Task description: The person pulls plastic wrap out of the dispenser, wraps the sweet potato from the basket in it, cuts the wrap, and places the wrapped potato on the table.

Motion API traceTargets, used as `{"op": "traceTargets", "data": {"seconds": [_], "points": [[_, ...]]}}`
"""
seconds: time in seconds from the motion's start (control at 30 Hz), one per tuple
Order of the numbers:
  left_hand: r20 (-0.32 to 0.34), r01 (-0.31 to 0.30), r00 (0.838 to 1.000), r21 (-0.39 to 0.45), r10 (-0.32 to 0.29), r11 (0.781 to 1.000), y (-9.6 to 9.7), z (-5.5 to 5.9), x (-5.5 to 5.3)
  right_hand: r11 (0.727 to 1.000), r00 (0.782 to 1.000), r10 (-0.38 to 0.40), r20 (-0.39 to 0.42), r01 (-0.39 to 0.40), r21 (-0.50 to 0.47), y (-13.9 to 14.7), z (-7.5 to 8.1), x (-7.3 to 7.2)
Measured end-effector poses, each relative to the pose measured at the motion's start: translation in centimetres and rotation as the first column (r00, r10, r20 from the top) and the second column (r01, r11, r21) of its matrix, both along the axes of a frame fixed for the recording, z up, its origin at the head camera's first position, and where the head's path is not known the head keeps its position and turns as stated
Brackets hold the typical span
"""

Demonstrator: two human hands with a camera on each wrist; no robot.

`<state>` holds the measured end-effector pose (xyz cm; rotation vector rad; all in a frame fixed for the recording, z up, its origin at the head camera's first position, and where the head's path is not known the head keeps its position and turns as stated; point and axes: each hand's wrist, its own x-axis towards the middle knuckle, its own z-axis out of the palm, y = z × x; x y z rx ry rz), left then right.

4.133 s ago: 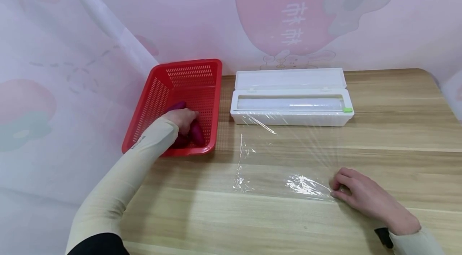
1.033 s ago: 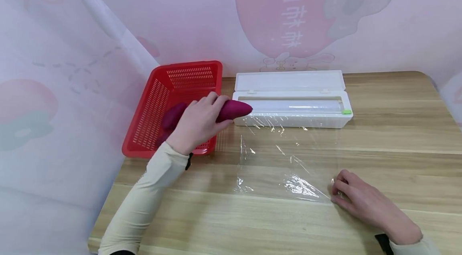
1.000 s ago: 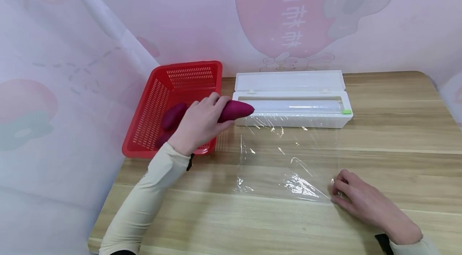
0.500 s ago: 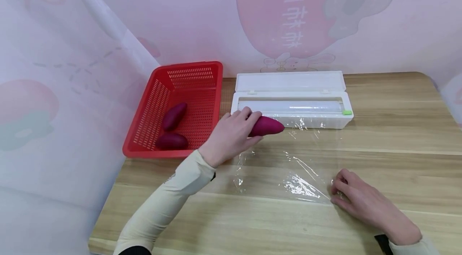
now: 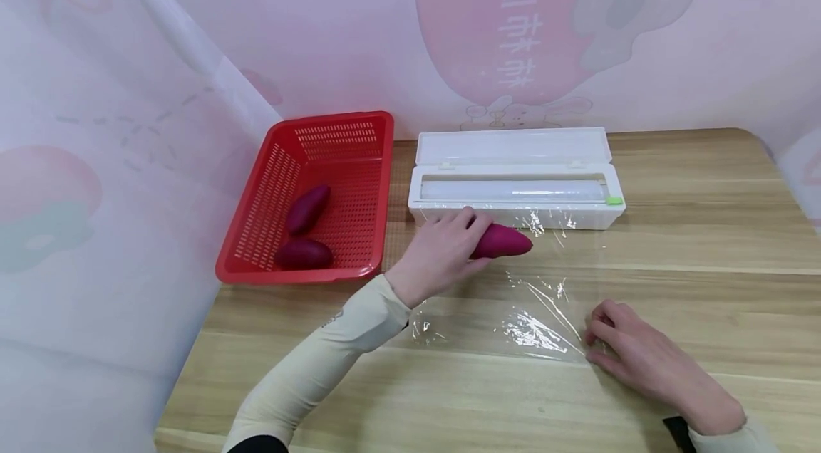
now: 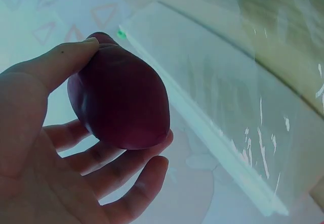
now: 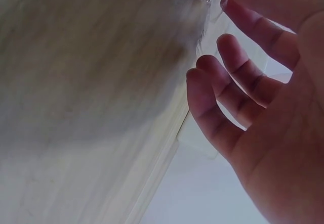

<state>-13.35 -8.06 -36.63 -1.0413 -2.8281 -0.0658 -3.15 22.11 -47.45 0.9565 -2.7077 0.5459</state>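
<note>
My left hand (image 5: 441, 259) grips a purple sweet potato (image 5: 503, 241) above the sheet of cling film (image 5: 535, 330). In the left wrist view, thumb and fingers hold the sweet potato (image 6: 124, 100) from two sides. The clear film stretches from the white dispenser box (image 5: 442, 216) toward the table's front. At the film's near right corner, my right hand (image 5: 638, 352) pinches its edge between thumb and index finger. The right wrist view shows the other fingers (image 7: 202, 90) loosely bent, with the pinch mostly out of frame. Inside the box, whose lid stands raised, lies the film roll (image 5: 513, 190).
A red perforated basket (image 5: 387, 204) stands at the left, with two purple sweet potatoes (image 5: 303, 253) in it. A green slider (image 5: 613, 201) sits at the box's right end. Behind the wooden table (image 5: 693, 225) hangs a printed curtain (image 5: 346, 25).
My left hand has lifted a sweet potato out of the basket and carried it right, over the film. My right hand stays at the film's corner.
</note>
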Motion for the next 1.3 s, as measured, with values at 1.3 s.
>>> {"op": "traceTargets", "data": {"seconds": [1.3], "points": [[0.176,0.015,0.984,-0.186,0.019,0.982,4.1,-6.6,0.5,0.999,0.999,0.033,-0.005,-0.033,0.011,-0.4,-0.2,-0.1]]}}
